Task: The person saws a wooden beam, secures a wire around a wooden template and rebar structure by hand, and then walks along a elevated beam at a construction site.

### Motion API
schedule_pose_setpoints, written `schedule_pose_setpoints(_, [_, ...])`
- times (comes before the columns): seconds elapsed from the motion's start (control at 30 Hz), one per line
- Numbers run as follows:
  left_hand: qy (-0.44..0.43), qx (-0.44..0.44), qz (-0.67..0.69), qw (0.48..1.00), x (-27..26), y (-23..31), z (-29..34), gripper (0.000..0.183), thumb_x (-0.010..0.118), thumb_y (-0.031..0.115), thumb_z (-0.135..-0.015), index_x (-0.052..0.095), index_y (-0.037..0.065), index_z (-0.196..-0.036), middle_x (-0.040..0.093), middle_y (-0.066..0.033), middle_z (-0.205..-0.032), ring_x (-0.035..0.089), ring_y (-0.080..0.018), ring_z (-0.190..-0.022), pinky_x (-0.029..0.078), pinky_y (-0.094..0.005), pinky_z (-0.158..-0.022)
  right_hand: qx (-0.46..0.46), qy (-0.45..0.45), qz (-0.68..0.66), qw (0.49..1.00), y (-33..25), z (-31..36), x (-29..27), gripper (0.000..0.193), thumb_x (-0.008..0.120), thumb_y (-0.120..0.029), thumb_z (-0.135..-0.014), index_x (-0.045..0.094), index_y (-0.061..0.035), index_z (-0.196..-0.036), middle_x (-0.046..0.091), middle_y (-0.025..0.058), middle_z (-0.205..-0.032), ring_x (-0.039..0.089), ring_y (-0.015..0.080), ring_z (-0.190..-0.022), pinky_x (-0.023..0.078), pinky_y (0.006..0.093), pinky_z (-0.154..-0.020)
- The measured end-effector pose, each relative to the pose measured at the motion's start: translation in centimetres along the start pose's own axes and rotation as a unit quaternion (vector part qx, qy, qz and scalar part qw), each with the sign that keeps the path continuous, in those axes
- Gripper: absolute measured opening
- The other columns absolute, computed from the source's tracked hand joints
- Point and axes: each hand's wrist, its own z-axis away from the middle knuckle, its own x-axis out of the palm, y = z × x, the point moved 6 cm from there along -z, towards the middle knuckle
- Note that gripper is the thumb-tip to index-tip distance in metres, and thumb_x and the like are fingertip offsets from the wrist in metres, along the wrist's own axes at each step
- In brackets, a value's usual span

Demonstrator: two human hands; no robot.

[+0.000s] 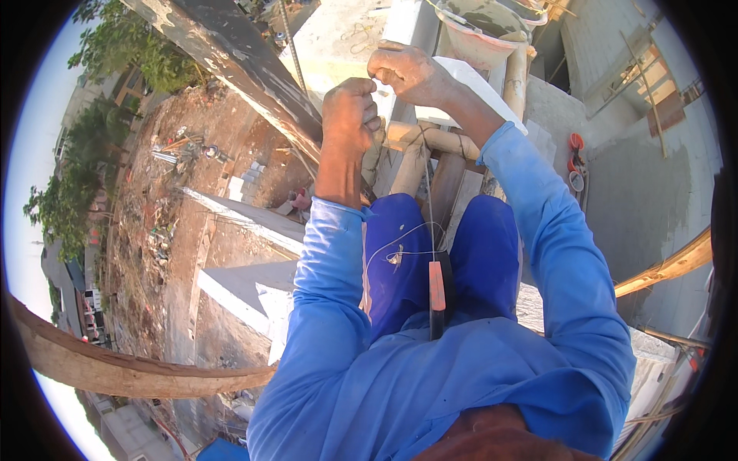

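My left hand (350, 115) is raised in front of me, its fingers curled into a fist. Close beside it, slightly farther off and to the right, my right hand (411, 74) is closed too, thumb against the bent fingers. Whatever the two hands pinch is too small or hidden to make out. Below them, bamboo poles (430, 138) cross and are lashed together. Between my knees rests a tool with an orange-and-black handle (437, 292) and a long thin shaft. A thin pale wire (407, 252) loops across my lap.
A large pale bucket (484, 34) with grey residue stands ahead, near a white slab (480, 88). A weathered beam (238, 65) slants past on the left. Far below lies rubble-strewn ground (165, 223). Orange-red items (576, 154) lie right by a grey wall (638, 207).
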Motion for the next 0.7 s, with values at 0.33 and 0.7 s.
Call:
schedule_pose_setpoints(0.33, [-0.020,-0.001,-0.024,1.000,0.6,0.0,-0.1,0.010,0.052,0.011,-0.082,0.055,0.008,-0.072,0.033,0.0044,-0.055,0.031,-0.0080,-0.046,0.025,-0.0237,-0.042,0.039,0.062,-0.025,0.997,1.0,0.8,0.0,0.013,0.053,-0.005,-0.084,0.061,-0.0064,-0.095,0.057,0.0081,-0.081,0.055,0.0229,-0.077,0.044,0.0338,-0.068])
schedule_pose_setpoints(0.7, [0.162,0.430,-0.444,0.770,2.7,1.9,3.1,0.024,0.058,0.015,-0.077,0.064,-0.004,-0.092,0.064,-0.0202,-0.084,0.060,-0.0355,-0.082,0.047,-0.0416,-0.075,0.308,0.061,-0.288,0.905,5.0,1.2,0.7,0.032,0.055,-0.004,-0.081,0.063,-0.0070,-0.112,0.058,0.0041,-0.090,0.051,0.0130,-0.088,0.040,0.0300,-0.081])
